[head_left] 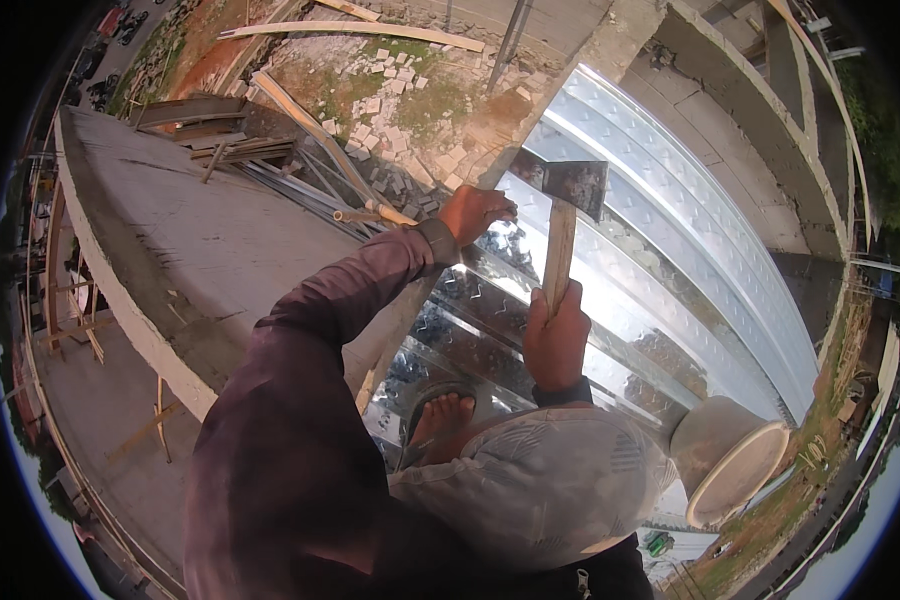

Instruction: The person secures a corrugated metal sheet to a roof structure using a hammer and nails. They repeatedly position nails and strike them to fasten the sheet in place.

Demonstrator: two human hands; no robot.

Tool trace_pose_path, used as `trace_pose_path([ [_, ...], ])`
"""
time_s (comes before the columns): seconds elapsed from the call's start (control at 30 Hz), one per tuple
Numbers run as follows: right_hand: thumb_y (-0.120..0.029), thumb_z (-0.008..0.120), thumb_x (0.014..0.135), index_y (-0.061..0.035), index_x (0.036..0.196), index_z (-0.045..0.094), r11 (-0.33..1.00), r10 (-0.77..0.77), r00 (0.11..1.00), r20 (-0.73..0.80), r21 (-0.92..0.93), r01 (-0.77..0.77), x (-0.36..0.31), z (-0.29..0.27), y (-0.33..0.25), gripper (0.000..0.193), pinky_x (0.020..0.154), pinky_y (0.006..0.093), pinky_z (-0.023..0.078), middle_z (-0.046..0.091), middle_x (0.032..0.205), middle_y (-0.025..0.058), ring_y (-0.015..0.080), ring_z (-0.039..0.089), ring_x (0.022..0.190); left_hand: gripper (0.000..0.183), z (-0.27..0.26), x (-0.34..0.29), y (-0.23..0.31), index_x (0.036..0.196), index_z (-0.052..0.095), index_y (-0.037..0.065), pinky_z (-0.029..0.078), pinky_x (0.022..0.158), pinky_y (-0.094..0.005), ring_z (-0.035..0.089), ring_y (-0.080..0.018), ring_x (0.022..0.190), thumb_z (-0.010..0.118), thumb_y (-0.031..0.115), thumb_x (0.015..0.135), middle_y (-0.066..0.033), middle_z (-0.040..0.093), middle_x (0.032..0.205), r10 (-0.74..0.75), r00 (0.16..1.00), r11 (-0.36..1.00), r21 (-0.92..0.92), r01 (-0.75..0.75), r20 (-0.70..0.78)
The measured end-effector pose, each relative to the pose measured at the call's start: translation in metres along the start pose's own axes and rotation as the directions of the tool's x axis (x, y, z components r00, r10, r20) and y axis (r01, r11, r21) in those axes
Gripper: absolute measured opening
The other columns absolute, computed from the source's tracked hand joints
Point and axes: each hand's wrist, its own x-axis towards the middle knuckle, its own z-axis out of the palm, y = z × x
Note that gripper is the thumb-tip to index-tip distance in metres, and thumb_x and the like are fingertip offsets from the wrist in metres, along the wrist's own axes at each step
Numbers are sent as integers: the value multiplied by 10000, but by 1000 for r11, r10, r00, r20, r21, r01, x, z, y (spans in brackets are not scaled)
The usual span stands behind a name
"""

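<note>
My right hand [557, 335] is closed round the wooden handle of a hatchet [576, 187], whose dark, worn metal head is raised above shiny corrugated metal decking [660, 250]. My left hand [473, 214] is at the far left edge of the decking, beside the concrete beam. Its fingers are pinched together, and anything between them is too small to make out. My sandalled foot [443, 418] stands on the sheets, close to my bent knee in pale patterned cloth.
A pale bucket [735, 460] sits on the decking to my right. Left of me runs a concrete wall [140, 300] with a drop beyond it. Wooden planks [300, 105], metal lengths [295, 200] and broken blocks [395, 90] lie on the ground below. Another concrete wall [740, 90] borders the decking's far right.
</note>
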Motion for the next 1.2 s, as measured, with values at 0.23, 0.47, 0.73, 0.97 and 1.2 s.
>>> trace_pose_path([
  [0.23, -165, 592, 939, 26, 1063, 491, 994, 7, 996, -84, -112, -17, -3, 12, 22, 249, 620, 489, 502, 627, 752, 282, 476, 643, 709, 97, 13, 11, 4, 891, 735, 42, 566, 727, -343, 717, -273, 824, 698, 122, 850, -113, 731, 911, -13, 1000, 1000, -12, 14, 21],
  [0.47, -210, 611, 930, 28, 1044, 492, 977, -62, 959, -275, 179, 115, 0, -18, -20, 289, 572, 471, 500, 629, 727, 275, 465, 655, 689, 144, 6, 11, 8, 944, 721, 18, 561, 649, -357, 711, -296, 771, 717, 102, 827, -119, 717, 848, 97, 995, 994, 49, -95, -34],
  [0.73, -166, 607, 938, 11, 1017, 509, 997, -56, 998, -40, -48, 54, 2, 2, 6, 217, 581, 455, 484, 618, 722, 258, 440, 648, 673, 108, 7, 0, -9, 906, 736, 73, 553, 684, -359, 704, -289, 775, 720, 143, 826, -118, 723, 865, 78, 996, 993, 90, -74, -45],
  [0.97, -139, 599, 944, 34, 1030, 445, 985, -143, 988, -60, -101, 136, -2, 7, 24, 247, 543, 407, 472, 602, 725, 241, 347, 636, 617, 101, 15, 10, -3, 907, 724, 27, 567, 665, -354, 712, -292, 778, 711, 86, 826, -116, 727, 882, 129, 989, 991, 57, -125, -78],
  [1.2, -212, 623, 930, 7, 1051, 498, 992, -81, 977, -195, 75, 97, -8, -15, -18, 279, 568, 488, 495, 630, 736, 280, 476, 643, 687, 131, 13, 1, -7, 907, 726, 23, 577, 668, -352, 719, -289, 795, 748, 106, 808, -116, 731, 884, 155, 982, 987, 56, -149, -111],
])
